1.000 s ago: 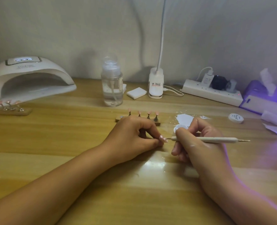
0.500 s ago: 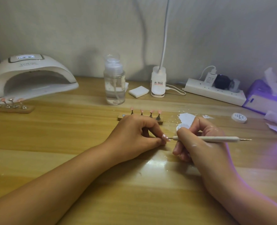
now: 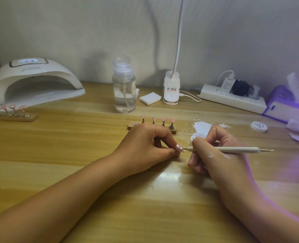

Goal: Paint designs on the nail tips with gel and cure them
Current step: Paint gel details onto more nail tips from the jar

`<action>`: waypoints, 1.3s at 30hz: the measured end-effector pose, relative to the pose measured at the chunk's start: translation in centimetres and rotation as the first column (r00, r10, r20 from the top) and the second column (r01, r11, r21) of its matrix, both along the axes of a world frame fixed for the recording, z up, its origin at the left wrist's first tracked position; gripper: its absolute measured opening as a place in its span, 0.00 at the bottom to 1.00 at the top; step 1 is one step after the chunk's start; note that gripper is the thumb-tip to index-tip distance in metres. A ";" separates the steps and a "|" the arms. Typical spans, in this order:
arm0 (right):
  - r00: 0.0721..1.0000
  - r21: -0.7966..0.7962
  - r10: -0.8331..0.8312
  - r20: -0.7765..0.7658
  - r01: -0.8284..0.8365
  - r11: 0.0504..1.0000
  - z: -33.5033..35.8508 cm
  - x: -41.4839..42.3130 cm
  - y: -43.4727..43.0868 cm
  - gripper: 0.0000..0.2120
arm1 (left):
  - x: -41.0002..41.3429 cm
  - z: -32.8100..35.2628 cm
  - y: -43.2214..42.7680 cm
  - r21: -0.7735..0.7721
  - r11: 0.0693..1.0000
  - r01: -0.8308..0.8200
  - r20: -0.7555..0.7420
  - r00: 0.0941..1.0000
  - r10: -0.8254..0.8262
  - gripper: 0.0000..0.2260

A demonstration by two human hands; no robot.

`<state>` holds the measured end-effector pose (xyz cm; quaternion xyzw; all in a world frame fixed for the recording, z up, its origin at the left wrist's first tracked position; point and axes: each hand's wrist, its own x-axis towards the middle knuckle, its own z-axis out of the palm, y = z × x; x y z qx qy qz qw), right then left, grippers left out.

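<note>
- The nail tip [image 3: 179, 148], pale pink with small white marks, sits low over the middle of the table [image 3: 71, 148], pinched between thumb and forefinger of the left hand [image 3: 147, 143].
- The other fingers of the left hand are curled under, and its heel and forearm rest on the table.
- The dotting tool [image 3: 232, 149] lies nearly level, its fine left point meeting the right edge of the nail tip; a second metal point sticks out at its far right end.
- The right hand [image 3: 217, 155] grips the tool like a pen, fingers curled round the shaft near the working end, with white smears on its back.
- Just behind the right hand's knuckles stands a small white pot [image 3: 198, 135], partly hidden, and behind that lies torn white paper [image 3: 203, 126].
- Behind the left hand, a wooden stand [image 3: 131, 125] holds four pink tips [image 3: 164, 119] upright on pegs.
- A round white jar [image 3: 259, 126] sits well to the right.
- The white curing lamp [image 3: 34, 81] stands at far left with its display lit; a second stand [image 3: 13, 118] of pink tips lies in front of it.
- Along the wall: a clear pump bottle [image 3: 124, 92], a white pad [image 3: 150, 98], a clip lamp [image 3: 171, 90], a power strip [image 3: 232, 98] and a purple tissue box [image 3: 285, 106].
</note>
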<state>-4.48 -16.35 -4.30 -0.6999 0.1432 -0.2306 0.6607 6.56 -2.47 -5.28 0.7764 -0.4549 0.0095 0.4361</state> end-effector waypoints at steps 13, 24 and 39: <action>0.999 0.035 -0.002 0.032 0.001 0.999 0.3 -0.1 0.2 0.17 | -0.2 0.0 0.1 -0.006 1.000 -0.003 0.194 0.981 0.004 0.06; 0.998 0.036 -0.053 0.046 0.051 0.998 0.2 -0.1 0.1 0.16 | -0.1 -0.1 0.0 -0.007 1.000 -0.002 0.162 0.987 0.003 0.04; 0.998 -0.078 -0.060 0.012 0.060 0.995 -0.4 0.0 -0.4 0.18 | 0.1 -0.2 0.1 0.001 1.000 0.009 0.021 1.000 -0.009 0.07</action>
